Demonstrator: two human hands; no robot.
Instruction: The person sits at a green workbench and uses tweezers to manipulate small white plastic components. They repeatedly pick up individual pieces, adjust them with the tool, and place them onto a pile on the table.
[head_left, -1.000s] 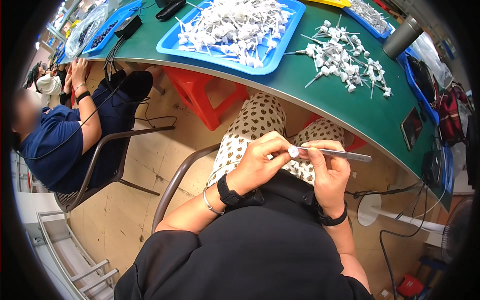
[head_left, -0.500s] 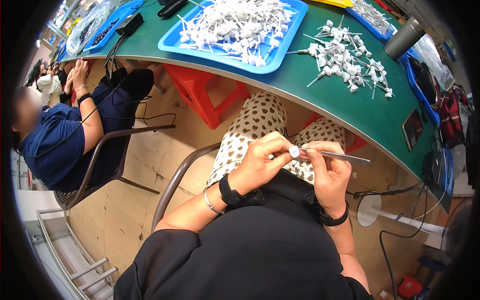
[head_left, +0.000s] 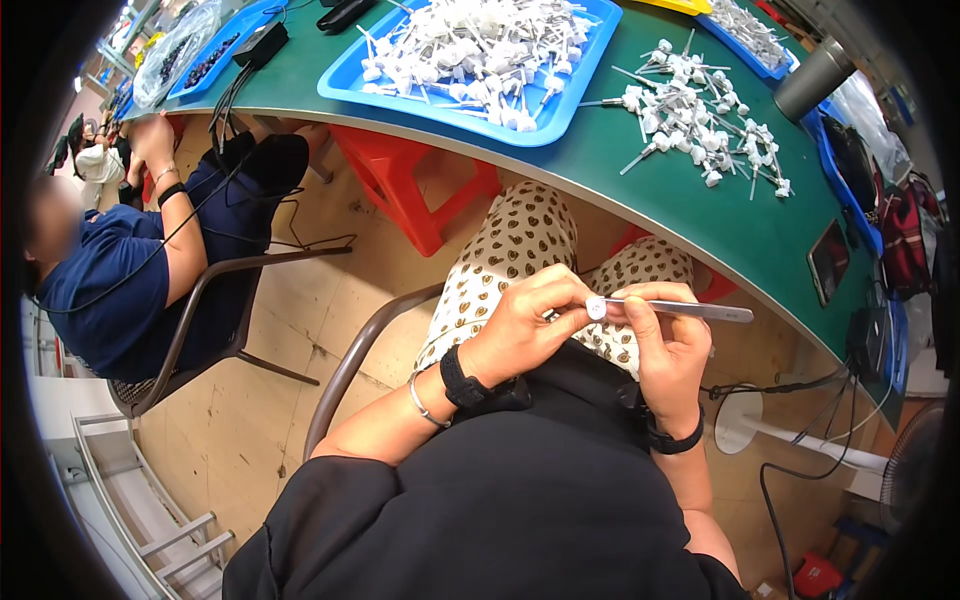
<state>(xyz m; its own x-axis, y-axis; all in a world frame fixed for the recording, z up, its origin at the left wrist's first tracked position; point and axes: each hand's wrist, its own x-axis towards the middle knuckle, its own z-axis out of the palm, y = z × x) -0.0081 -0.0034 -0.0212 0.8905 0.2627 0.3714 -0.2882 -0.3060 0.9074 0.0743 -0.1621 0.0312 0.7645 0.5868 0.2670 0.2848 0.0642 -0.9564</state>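
Over my lap, my left hand (head_left: 540,312) pinches a small round white plastic part (head_left: 596,308) between thumb and fingertips. My right hand (head_left: 665,330) is closed around metal tweezers (head_left: 715,312), whose back end sticks out to the right. The tips of the tweezers point at the white part; whether they touch it is too small to tell. On the green table (head_left: 560,175) ahead, a blue tray (head_left: 450,118) holds a heap of similar white pieces with thin stems. A loose pile of the same white stemmed parts (head_left: 690,115) lies to the tray's right.
At the right stand a dark metal cylinder (head_left: 815,78) and a phone (head_left: 829,262) near the table edge. Red stools (head_left: 400,185) are under the table. A co-worker in a dark blue shirt (head_left: 120,270) sits at the left. Cables (head_left: 790,470) hang at the right.
Both hands have shifted very slightly right with the white part and tweezers. The tweezers' back end has tilted a little more level. The co-worker's hands have moved slightly.
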